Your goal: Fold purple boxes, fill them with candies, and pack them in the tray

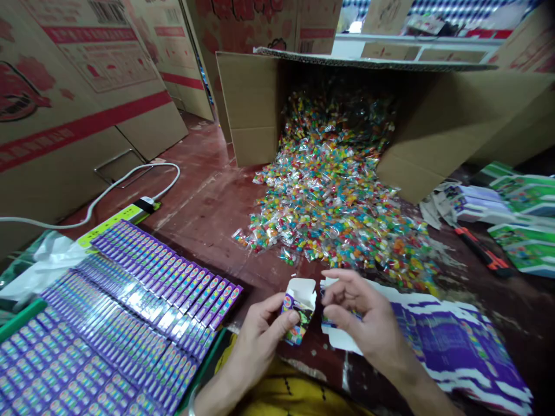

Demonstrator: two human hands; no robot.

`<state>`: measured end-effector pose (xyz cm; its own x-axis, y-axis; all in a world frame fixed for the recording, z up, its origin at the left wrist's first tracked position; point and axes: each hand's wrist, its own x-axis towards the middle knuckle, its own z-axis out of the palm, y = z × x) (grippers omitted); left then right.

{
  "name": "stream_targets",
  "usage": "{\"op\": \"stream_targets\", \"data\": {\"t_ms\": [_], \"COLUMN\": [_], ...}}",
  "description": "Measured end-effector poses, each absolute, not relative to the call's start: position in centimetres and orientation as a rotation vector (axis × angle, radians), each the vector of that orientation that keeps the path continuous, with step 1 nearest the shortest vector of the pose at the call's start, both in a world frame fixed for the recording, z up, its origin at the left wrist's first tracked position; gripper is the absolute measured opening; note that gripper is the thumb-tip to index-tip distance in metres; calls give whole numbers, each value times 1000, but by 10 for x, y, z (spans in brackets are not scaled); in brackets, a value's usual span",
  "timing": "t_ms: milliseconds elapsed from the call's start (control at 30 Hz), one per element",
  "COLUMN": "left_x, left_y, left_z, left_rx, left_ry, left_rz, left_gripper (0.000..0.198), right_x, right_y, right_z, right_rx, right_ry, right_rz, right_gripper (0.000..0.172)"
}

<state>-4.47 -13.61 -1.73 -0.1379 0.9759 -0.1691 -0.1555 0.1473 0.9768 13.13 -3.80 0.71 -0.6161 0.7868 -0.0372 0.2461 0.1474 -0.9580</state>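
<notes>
My left hand [260,335] grips a small purple box [298,309] with its white top flaps open, held upright low in the view. My right hand [362,318] is just right of the box, fingers curled in a pinch near the open flap; whether anything is between them I cannot make out. Under my right hand lies a spread of flat unfolded purple box blanks [455,341]. Beyond both hands a heap of small clear packets of coloured candy [333,202] spills across the red floor.
The candy pours from a big cardboard carton [251,110] lying on its side. Rows of filled purple boxes [130,312] lie at left. A power strip with white cable [125,216] lies left, green boxes [524,225] and an orange utility knife [481,251] at right.
</notes>
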Motion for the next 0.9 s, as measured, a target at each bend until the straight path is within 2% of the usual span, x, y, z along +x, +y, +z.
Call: {"op": "stream_targets", "data": {"t_ms": [33,133,233,267,367,433,500,600,767,900], "left_x": [-42,-34,-26,-25,-23,-25,-30,-39,-50,-47], "left_y": [-136,-134,-132,-132,-133,-135,-138,-142,-142,-142], "left_z": [-20,-28,-37,-40,-47,-49,-48,-42,-34,-37], "left_rx": [897,825,675,625,579,665,791,942,1037,985], "left_ry": [1317,1443,1539,1554,1561,1543,1533,1536,1427,1387], "left_rz": [1323,1478,1618,1685,1809,1752,1628,1440,1348,1382], "left_gripper": [21,13,13,19,50,54,50,44,27,25], "right_x": [128,115,104,101,97,96,98,99,101,100], "right_y": [-42,-52,-59,-60,-60,-59,-59,-58,-53,-48], "right_z": [1,-14,-26,-29,-39,-45,-50,-53,-41,-33], "right_rx": [-952,-889,-955,-976,-1005,-981,-921,-859,-805,-777], "right_ry": [-1967,-2062,-2020,-1991,-1862,-1808,-1826,-1874,-1913,-1949], "right_rz": [1419,1224,1063,1062,1150,1147,1070,997,1016,1067], "right_gripper": [29,11,34,35,14,32,40,36,9,10]}}
